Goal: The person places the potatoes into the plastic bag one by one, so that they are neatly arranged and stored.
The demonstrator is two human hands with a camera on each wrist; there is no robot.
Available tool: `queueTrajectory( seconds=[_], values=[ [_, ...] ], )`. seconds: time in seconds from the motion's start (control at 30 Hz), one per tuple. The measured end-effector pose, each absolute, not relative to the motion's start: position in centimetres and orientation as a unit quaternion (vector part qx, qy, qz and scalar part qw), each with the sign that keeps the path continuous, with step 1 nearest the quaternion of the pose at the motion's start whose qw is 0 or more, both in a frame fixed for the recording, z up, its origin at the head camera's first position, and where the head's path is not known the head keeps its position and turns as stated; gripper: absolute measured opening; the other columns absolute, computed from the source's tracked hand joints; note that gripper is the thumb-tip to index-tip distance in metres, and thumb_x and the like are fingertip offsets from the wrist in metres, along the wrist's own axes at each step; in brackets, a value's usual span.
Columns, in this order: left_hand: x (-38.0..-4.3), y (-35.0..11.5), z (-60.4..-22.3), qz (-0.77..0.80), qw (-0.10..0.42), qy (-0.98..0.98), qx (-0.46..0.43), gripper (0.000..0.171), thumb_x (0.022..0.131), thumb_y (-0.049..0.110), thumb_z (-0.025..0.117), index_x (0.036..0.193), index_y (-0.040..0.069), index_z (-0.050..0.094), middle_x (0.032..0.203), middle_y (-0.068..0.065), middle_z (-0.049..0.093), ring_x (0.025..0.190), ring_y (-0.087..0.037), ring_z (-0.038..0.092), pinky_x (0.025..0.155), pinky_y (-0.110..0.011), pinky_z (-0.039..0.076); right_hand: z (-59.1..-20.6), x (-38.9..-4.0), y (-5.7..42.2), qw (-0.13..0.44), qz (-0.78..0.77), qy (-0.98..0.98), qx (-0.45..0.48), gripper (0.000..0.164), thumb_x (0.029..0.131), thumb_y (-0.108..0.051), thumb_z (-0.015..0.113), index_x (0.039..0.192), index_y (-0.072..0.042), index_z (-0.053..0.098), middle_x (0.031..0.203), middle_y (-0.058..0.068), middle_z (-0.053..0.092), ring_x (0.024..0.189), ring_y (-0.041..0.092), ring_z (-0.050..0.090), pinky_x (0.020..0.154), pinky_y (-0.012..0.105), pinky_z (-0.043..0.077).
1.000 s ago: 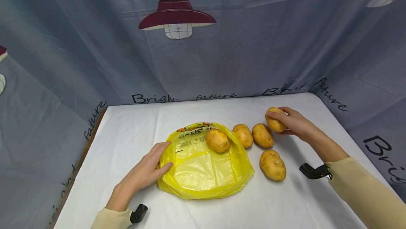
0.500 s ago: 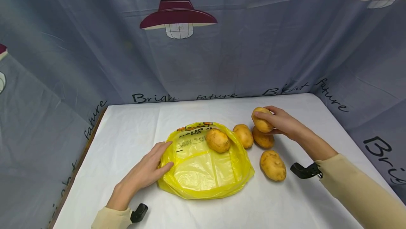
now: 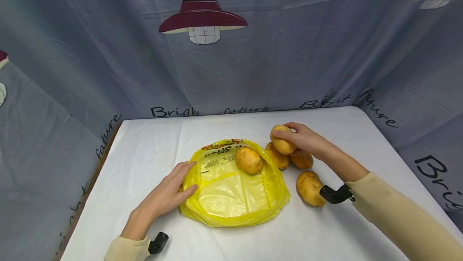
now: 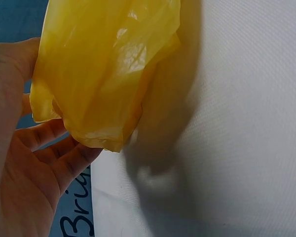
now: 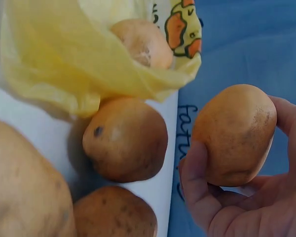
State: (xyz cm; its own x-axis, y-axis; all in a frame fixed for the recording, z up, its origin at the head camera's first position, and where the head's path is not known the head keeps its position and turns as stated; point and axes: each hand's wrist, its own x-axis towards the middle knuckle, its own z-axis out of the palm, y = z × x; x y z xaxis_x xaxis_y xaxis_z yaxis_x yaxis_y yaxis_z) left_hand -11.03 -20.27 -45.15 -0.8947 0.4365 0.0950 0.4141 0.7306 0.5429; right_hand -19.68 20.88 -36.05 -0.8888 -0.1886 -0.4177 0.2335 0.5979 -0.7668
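My right hand (image 3: pixel 305 138) grips a potato (image 3: pixel 281 140) between thumb and fingers, raised above other potatoes. In the right wrist view this held potato (image 5: pixel 236 133) is smooth and tan. A yellow plastic bag (image 3: pixel 233 220) lies with its mouth spread wide, one potato (image 3: pixel 248 160) inside near its far right. My left hand (image 3: pixel 164 192) holds the bag's left edge, thumb and fingers around the rim. Up close in the left wrist view, the fingers (image 4: pixel 71 160) touch the bag wall (image 4: pixel 103 74), which hides part of the thumb.
Beside the bag's right edge sits a potato (image 3: pixel 277 158), with another potato (image 3: pixel 302 159) next to it, both partly covered by the held one. A third potato (image 3: pixel 310 188) lies nearer. The white tabletop (image 3: pixel 144 144) ends at grey printed curtains (image 3: pixel 289 52).
My right hand has carried the held potato leftward, from beyond the far-right potato to above the one beside the bag. My left hand and the bag have not visibly moved.
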Motion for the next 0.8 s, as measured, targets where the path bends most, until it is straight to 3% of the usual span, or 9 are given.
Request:
queueTrajectory(
  seconds=[0.4,0.8],
  values=[
    [-11.1,-20.0,-44.7,0.289,0.034,0.931,0.221,0.067,0.098,0.035,0.066,0.154,0.011,0.04,0.149,-0.003,0.045,0.135,-0.023,0.046,0.11,-0.048,0.039,-35.6,-19.6,18.1,0.242,-0.433,0.869,-0.002,0.084,0.091,-0.06,0.064,0.152,-0.007,0.037,0.132,0.02,0.052,0.105,0.03,0.055,0.087,0.044,0.054],
    [-11.1,-19.8,-44.9,0.295,0.035,0.929,0.222,0.068,0.097,0.035,0.067,0.155,0.012,0.038,0.15,-0.003,0.044,0.136,-0.023,0.045,0.11,-0.048,0.039,-36.1,-19.5,15.4,0.219,-0.402,0.888,-0.036,0.075,0.091,-0.059,0.065,0.145,-0.01,0.046,0.124,0.016,0.058,0.102,0.029,0.058,0.085,0.042,0.053]
  ],
)
